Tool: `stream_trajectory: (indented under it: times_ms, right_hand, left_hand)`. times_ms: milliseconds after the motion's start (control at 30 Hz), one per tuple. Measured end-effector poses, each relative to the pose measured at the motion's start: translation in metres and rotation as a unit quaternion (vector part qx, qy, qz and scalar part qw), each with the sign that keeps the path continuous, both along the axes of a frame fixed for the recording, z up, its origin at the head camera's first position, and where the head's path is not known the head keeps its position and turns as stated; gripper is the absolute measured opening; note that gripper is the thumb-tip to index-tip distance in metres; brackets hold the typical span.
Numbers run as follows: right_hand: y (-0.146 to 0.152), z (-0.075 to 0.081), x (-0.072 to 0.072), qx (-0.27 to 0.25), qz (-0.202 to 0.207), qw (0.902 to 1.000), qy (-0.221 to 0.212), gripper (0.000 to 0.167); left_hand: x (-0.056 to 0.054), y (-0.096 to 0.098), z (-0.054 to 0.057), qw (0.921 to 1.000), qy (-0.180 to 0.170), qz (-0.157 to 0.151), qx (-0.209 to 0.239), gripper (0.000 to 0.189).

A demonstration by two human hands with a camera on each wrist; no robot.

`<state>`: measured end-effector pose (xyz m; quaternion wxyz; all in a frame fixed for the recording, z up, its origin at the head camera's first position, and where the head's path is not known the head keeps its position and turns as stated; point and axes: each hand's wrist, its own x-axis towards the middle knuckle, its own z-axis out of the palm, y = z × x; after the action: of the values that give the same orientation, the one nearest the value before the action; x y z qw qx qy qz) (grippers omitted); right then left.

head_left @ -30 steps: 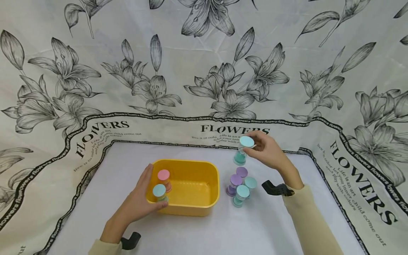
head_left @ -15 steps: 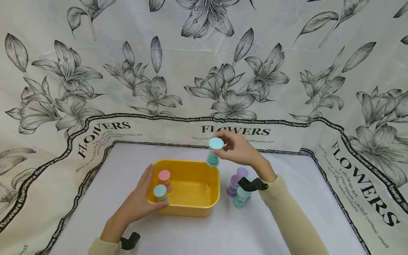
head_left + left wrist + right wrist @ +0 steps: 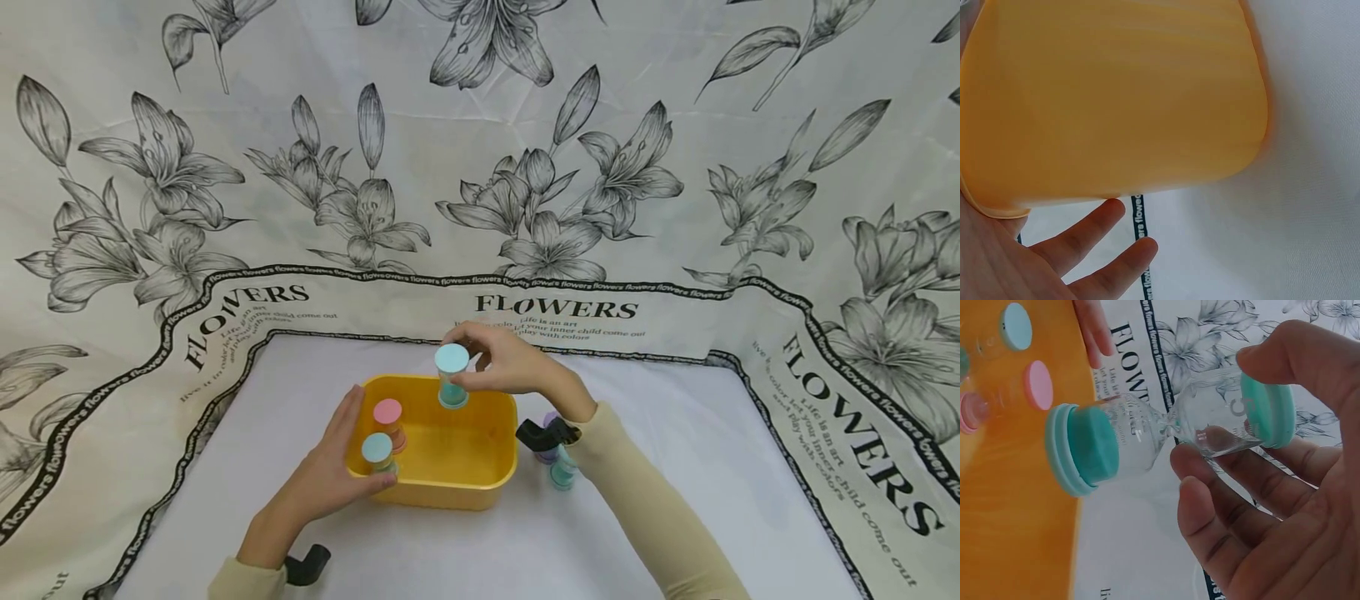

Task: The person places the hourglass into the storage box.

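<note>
My right hand pinches a teal-capped sand timer over the back part of a yellow tub. The timer is upright in the head view; in the right wrist view its teal sand lies in one bulb and the thumb is at the other cap. My left hand holds the tub's left end, thumb along the front rim, fingers outside the left wall. Inside, beside that hand, stand a pink-capped sand timer and a light-blue-capped one.
Right of the tub, a purple sand timer and a teal sand timer stand on the white tabletop, partly hidden by the right wrist's black strap mount. A flower-printed cloth hangs behind.
My right hand has carried the teal sand timer leftward from behind the group on the right to over the tub, a little lower than half a second ago. My left hand stays at the tub.
</note>
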<state>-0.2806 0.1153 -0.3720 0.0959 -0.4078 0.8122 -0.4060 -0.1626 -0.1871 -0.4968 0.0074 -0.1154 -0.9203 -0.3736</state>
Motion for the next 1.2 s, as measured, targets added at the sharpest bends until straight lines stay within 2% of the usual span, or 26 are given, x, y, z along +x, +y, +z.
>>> stream_trajectory:
  times_ms: [200,333,533,700,900,1200]
  right_hand:
    - [-0.012,-0.008,-0.003,0.041,0.018,0.9988,-0.019,0.043]
    - [-0.021,-0.014,-0.007,0.059,0.046,0.9963,-0.041,0.043]
    - [-0.034,-0.022,-0.011,0.085,0.072,0.9927,-0.048,0.042]
    - [-0.045,-0.027,-0.014,0.115,0.087,0.9879,-0.058,0.043]
    - [-0.054,-0.035,-0.018,0.129,0.103,0.9838,-0.07,0.045]
    - [-0.068,-0.045,-0.024,0.186,0.123,0.9715,-0.081,0.046]
  left_hand:
    - [0.0,0.0,0.001,1.0,-0.004,-0.001,0.001,0.13]
    - [0.0,-0.001,0.001,1.0,-0.003,-0.001,0.0,0.13]
    - [0.0,-0.002,0.001,1.0,-0.007,-0.001,-0.002,0.13]
    - [-0.001,-0.003,0.001,0.9999,-0.015,-0.002,-0.004,0.129]
    - [-0.001,-0.004,0.002,0.9999,-0.008,-0.008,-0.001,0.128]
    - [0.001,-0.003,0.002,0.9999,-0.003,-0.011,-0.001,0.128]
